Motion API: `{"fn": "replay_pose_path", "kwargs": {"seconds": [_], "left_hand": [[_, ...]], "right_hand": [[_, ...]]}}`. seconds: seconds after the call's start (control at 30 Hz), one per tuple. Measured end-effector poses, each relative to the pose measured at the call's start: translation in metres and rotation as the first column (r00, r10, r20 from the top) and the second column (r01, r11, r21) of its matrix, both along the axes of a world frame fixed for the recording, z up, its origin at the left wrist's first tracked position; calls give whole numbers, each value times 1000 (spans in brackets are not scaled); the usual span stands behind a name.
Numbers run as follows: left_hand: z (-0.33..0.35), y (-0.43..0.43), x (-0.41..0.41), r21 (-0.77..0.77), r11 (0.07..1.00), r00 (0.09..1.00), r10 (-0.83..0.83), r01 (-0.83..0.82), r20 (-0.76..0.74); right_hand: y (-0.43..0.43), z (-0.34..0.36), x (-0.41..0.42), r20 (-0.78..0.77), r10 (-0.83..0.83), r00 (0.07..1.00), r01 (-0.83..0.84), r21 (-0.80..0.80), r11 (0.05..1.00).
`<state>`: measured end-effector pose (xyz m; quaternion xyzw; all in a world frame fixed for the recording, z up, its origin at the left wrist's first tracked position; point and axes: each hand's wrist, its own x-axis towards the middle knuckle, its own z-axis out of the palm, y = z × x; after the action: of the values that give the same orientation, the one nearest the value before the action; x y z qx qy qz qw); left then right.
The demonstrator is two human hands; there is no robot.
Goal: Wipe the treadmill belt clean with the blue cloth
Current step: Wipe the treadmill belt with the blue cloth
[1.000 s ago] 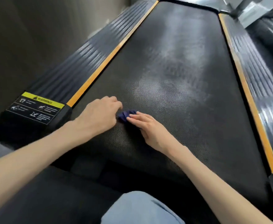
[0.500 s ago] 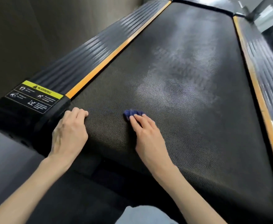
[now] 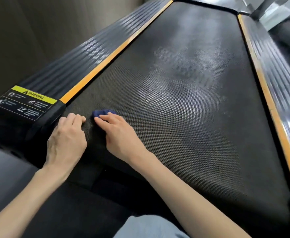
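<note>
Presently the right hand [image 3: 122, 134] presses straight fingers on the small bunched dark-blue cloth [image 3: 103, 112] at the near-left of the black textured treadmill belt [image 3: 183, 143], left hand [image 3: 67, 140] flat and empty beside it; unpinched, the cloth may slip free, missing the pale smears [image 3: 183, 69] farther up.

This is looking like a gym or a workout room. A big treadmill belt [image 3: 192, 126] is stretching far ahead. Ribbed side rails [image 3: 82, 64], orange stripes [image 3: 106, 60] and a yellow warning sticker [image 3: 32, 94] are running along it. A plain brown wall [image 3: 29, 31] is standing beside it.
</note>
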<state>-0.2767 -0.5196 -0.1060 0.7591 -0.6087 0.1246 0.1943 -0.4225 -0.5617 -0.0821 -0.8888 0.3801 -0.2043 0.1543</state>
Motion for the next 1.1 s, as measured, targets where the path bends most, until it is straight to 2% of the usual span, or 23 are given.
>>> {"fn": "replay_pose_path", "kwargs": {"seconds": [0.07,0.13,0.23,0.3,0.37,0.4,0.43,0.53,0.6,0.67,0.77,0.83,0.93,1.0,1.03,1.1], "left_hand": [[0,0,2,-10,1000,1000,7,-7,24],[-1,0,4,-30,999,999,-13,14,48],[-2,1,2,-26,1000,1000,-15,15,-6],[-3,1,-1,-12,1000,998,3,-4,-68],[-5,1,-2,-21,1000,996,5,-7,-94],[-6,0,-2,-29,1000,996,3,-6,-94],[-5,0,-3,-36,999,996,2,-5,-89],[-2,-1,-4,-40,999,997,32,-35,-72],[1,0,-4,-38,998,998,54,-56,-37],[1,0,-3,-38,998,999,51,-51,-4],[1,4,-2,-41,999,999,34,-33,36],[3,5,-2,-11,999,999,42,-42,22],[11,-4,-4,65,998,1000,2,-4,31],[16,-14,-12,105,991,997,-80,81,-14],[18,-20,-19,109,985,989,-127,134,-75],[20,-31,-36,93,964,957,-229,248,-180]], "right_hand": [[-4,5,4,-56,56,997,-57,-9,998],[-9,2,-17,-81,7,997,-12,-61,998],[-33,-8,-74,22,-332,943,332,-80,940],[-60,-9,-106,-54,-522,851,521,-42,853],[-79,-3,-114,-88,-618,781,621,7,784],[-80,0,-106,-71,-624,778,625,1,780],[-75,3,-93,-40,-580,814,580,-11,815],[-31,-1,-36,-22,-203,979,202,-26,979],[0,-2,-6,-56,30,998,-30,-15,999],[4,-1,-2,-62,87,994,-88,-17,996],[-11,-6,-43,-80,-48,996,42,-75,996],[-19,-9,-91,-82,-281,956,271,-118,955],[-33,-4,-171,-54,-648,760,642,-97,761],[-37,-1,-189,-33,-751,659,748,-77,660],[-35,0,-181,-14,-733,680,729,-95,678],[-20,-4,-144,-16,-532,847,526,-127,841]]}}
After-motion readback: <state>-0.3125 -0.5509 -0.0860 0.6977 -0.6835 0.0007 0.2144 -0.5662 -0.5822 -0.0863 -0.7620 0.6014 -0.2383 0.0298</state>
